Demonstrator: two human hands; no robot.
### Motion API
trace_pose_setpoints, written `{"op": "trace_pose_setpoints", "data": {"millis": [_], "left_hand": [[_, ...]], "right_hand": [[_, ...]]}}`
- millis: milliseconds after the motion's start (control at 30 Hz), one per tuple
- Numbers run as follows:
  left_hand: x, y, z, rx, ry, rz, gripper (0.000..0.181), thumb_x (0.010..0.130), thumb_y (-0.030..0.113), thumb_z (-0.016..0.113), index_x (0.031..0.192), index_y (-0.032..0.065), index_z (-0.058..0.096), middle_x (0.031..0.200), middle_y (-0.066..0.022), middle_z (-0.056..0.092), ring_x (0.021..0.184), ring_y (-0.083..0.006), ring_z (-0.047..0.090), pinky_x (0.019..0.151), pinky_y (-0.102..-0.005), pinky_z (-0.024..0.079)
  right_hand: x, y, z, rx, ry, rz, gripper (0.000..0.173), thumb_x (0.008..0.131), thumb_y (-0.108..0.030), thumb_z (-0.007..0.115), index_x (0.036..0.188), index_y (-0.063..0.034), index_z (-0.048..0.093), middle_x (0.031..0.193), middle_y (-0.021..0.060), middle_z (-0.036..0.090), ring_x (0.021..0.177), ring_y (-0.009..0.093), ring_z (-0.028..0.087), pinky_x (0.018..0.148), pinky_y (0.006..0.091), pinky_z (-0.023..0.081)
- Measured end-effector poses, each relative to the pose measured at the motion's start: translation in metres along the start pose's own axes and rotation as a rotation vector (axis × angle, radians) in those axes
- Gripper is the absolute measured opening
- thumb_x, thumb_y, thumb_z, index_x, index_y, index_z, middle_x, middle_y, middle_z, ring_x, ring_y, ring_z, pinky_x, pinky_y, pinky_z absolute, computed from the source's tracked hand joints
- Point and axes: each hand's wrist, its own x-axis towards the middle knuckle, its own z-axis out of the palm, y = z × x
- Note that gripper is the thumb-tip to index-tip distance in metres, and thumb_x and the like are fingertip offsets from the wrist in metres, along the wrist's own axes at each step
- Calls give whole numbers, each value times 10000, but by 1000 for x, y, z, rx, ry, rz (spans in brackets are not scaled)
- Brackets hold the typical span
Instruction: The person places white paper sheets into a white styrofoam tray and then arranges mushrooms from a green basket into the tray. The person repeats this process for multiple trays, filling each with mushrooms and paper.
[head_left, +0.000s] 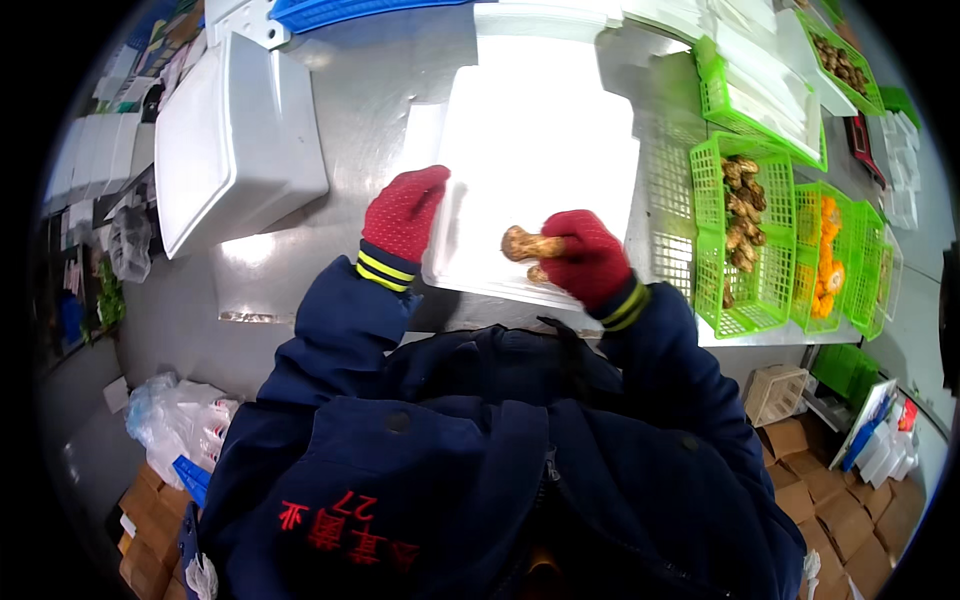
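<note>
My right hand (586, 259), in a red knit glove, holds a brown-and-tan mushroom (521, 244) by one end over a white foam tray (480, 277). The mushroom lies nearly level, its rounded end pointing left. Just below it in the picture is a second, smaller mushroom (535, 274) on the tray, partly hidden by the glove. At the tray's left rim rests my left hand (405, 214), gloved in red with pale dots. Its fingers bend toward the rim; whether they grip it is hidden.
Several mushrooms (742, 214) fill part of a green plastic basket (769, 277) on the right. Beside it, another basket holds orange mushrooms (829, 262). A large white foam box (277, 142) stands at left on the metal table (360, 82). More white foam pieces (536, 19) lie beyond the tray.
</note>
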Motion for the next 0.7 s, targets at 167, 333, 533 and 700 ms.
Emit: {"op": "trace_pose_setpoints", "data": {"millis": [167, 333, 533, 700], "left_hand": [[-29, -33, -23, 303, -131, 213, 281, 769, 0, 612, 1043, 57, 630, 1000, -113, 642, 944, -296, 603, 829, -359, 488], [-39, -25, 3, 499, -329, 539, 282, 752, 131, 629, 1030, 90, 607, 1079, -83, 613, 1052, -284, 557, 973, -436, 395], [-34, -23, 22, 485, -447, 614, 249, 776, 130, 573, 1021, 139, 612, 897, -38, 618, 930, -226, 577, 1048, -451, 325], [-32, -18, 29, 633, -659, 564, 249, 809, 153, 539, 1037, 200, 626, 867, -20, 643, 889, -211, 607, 1046, -475, 300]], "right_hand": [[9, -4, 67, -51, -282, 130, 298, 632, -75, 746, 903, -67, 626, 921, 104, 645, 798, 278, 608, 720, 353, 481], [13, -11, 44, -224, -416, 1, 214, 683, -68, 656, 896, -85, 646, 927, 79, 647, 796, 293, 576, 737, 375, 459], [-2, -9, 3, -571, -522, -42, 204, 670, -66, 617, 873, -87, 617, 857, 75, 641, 791, 289, 593, 689, 377, 482], [-12, 9, 6, -598, -647, -95, 191, 703, -103, 599, 873, -178, 645, 820, 13, 635, 782, 223, 595, 635, 362, 434]]}}
